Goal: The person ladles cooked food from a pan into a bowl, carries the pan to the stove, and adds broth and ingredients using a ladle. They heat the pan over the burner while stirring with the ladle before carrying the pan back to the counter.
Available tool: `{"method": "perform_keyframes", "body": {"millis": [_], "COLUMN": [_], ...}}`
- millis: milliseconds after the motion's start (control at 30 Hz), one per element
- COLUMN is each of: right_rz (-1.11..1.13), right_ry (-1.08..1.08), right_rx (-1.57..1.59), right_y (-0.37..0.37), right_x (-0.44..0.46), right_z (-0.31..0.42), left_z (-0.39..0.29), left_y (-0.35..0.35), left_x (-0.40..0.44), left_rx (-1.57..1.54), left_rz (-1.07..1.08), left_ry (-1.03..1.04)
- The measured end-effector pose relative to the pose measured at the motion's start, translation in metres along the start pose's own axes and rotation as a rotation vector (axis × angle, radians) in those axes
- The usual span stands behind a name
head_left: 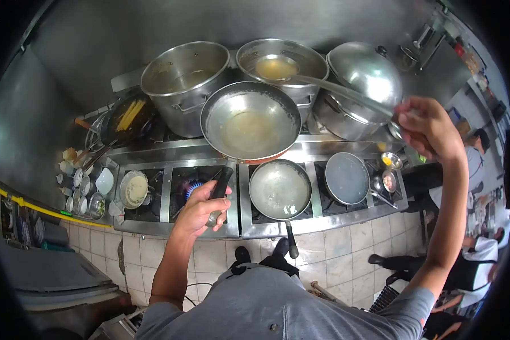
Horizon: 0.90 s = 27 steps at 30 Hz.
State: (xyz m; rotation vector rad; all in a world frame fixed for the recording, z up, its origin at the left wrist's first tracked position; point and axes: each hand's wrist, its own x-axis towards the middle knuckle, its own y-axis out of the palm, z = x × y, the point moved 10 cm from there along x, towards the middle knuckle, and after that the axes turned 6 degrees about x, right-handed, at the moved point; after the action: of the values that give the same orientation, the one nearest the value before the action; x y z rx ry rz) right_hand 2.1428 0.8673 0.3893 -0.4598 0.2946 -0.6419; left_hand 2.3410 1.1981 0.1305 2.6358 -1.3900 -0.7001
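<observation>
Over the front of the stove [345,217], grips a black handle [221,184] in the left hand [201,209], wrapped closed, and holds the pan [250,126] straight out beyond it, with the long axis pointing away and slightly rightward. Places the pan in front of the middle pot [310,61], far nearer to the left hand than to the right. To the right of the lidded pot [360,73], clasps the end of a ladle [335,88] in the right hand [428,127], with fingers curled round. Slants the ladle leftward and away from there, to a yellow-filled bowl [277,68] at the middle pot's mouth. Has this bowl just past the pan's far rim, right of its centre, well apart from both hands. Cannot tell contact from a gap between pan and middle pot, nor judge the bowl's height.
</observation>
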Motion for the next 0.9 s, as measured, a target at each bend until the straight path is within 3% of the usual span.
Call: {"method": "perform_keyframes", "body": {"millis": [267,333,533,633,800,900], "right_rz": [-0.104,-0.166,-0.208,-0.333,-0.455,-0.377], "right_ry": [0.004,-0.143,-0.242,-0.399,-0.335,-0.287], "right_rx": [-0.046,-0.140,-0.520,-0.639,-0.644,-0.625], "right_y": [0.041,0.047,0.071,0.073,0.050,0.033], "right_x": [-0.066,-0.080,-0.113,-0.114,-0.071,-0.012], "right_z": [-0.031,-0.034,-0.010,0.008,0.015,0.000], "left_z": [-0.002,-0.001,0.000,0.000,-0.004,-0.001], "left_y": [0.000,0.000,-0.003,-0.006,-0.010,-0.012], "left_x": [0.001,0.001,0.001,0.002,0.001,0.003], "left_rx": [0.013,0.012,-0.004,0.004,0.026,0.004], "left_rz": [0.008,0.013,0.008,0.014,0.075,0.078], "left_ry": [0.020,0.019,0.004,-0.011,0.011,-0.021]}}
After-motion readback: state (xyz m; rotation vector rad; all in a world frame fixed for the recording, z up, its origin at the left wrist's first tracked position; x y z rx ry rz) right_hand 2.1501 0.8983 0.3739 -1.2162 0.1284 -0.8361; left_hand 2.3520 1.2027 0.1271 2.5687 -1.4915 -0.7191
